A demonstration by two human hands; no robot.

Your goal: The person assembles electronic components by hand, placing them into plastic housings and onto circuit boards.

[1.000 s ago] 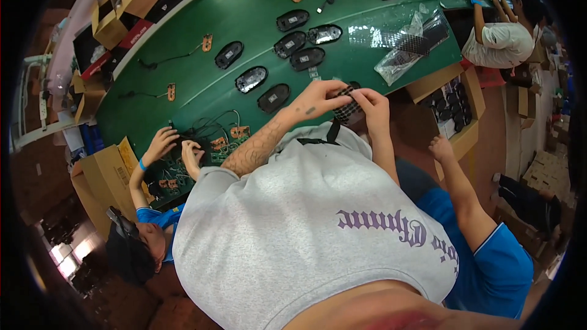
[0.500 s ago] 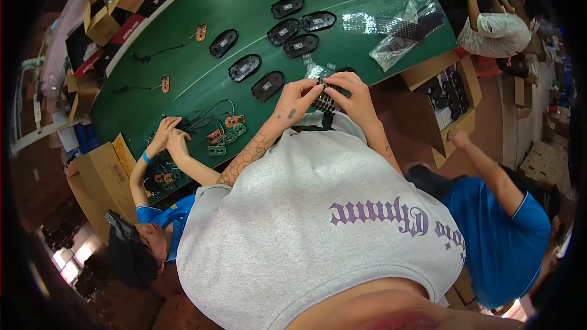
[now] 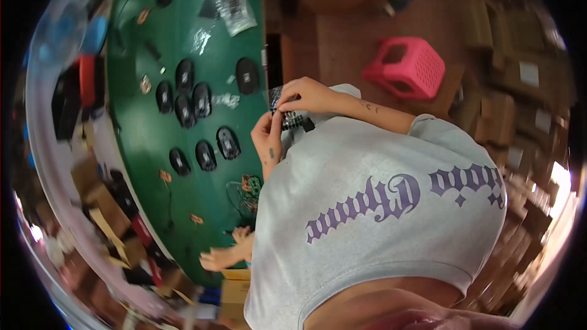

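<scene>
Against my shirt at the table's edge, both hands pinch a sheet with rows of small black pieces [image 3: 291,121]. The fingers of my left hand [image 3: 267,137] are closed at its left side. From above, my right hand [image 3: 307,95] grips it between thumb and fingers. Part of the sheet is hidden by the fingers, and the exact kind of the pieces is too small to tell. Nearest the hands on the green table [image 3: 143,140] lies a black computer mouse shell [image 3: 247,76]. Several similar shells [image 3: 185,112] are grouped to its left.
Clear plastic bags [image 3: 235,9] lie at the table's far end. Circuit boards with cables [image 3: 249,186] are near my left side, where another person's hands [image 3: 226,253] reach in. A pink stool [image 3: 411,67] stands on the floor at right, with cardboard boxes [image 3: 498,110] beyond it.
My view has swung to the right, so the table now runs down the left side and the pink stool shows. Both hands still grip the sheet of black pieces.
</scene>
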